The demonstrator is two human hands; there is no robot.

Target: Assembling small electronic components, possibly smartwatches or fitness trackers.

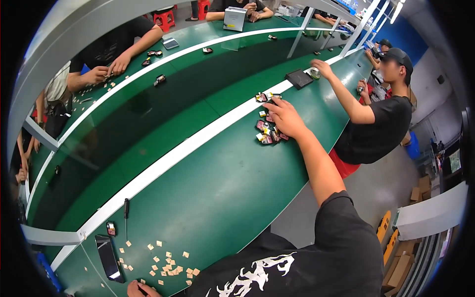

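My right arm stretches far across the green table, and my right hand (287,118) is over a loose pile of small black parts with yellow, white and pink labels (267,133). Its fingers are apart, with the tips at the upper parts of the pile; no part is plainly gripped. At the lower edge, my left hand (142,289) is partly cut off, its fingers curled round a small dark thing I cannot make out. Beside it lie many small beige squares (170,267), a black smartphone (109,258), a thin screwdriver (126,218) and one more black part (111,228).
A dark green conveyor belt (163,123) carrying scattered black parts runs beyond a white rail (168,159). On my right sits a co-worker (378,119), one hand near a black tray (299,78). Other people work across the belt. White frame posts (368,22) rise around the table.
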